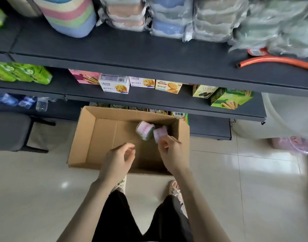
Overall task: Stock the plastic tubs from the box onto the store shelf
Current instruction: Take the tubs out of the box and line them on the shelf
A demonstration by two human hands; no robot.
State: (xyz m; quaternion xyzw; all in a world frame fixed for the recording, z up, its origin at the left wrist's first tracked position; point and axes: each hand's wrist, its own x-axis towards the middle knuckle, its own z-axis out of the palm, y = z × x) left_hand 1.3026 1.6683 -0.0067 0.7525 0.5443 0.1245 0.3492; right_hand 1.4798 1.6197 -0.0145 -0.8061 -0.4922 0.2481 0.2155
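Observation:
An open cardboard box stands on the floor below the dark store shelf. Inside it, at the far right, lies a round plastic tub with a pink and green label. My right hand pinches a second, purple-pink tub just beside the first, over the box's right side. My left hand hovers above the box's near middle with fingers loosely curled, holding nothing. The rest of the box floor is bare cardboard.
The top shelf holds a striped stack of tubs, wrapped containers and an orange hose. Biscuit boxes line the shelf below. A grey stool stands at left, a white bin at right. My feet stand behind the box.

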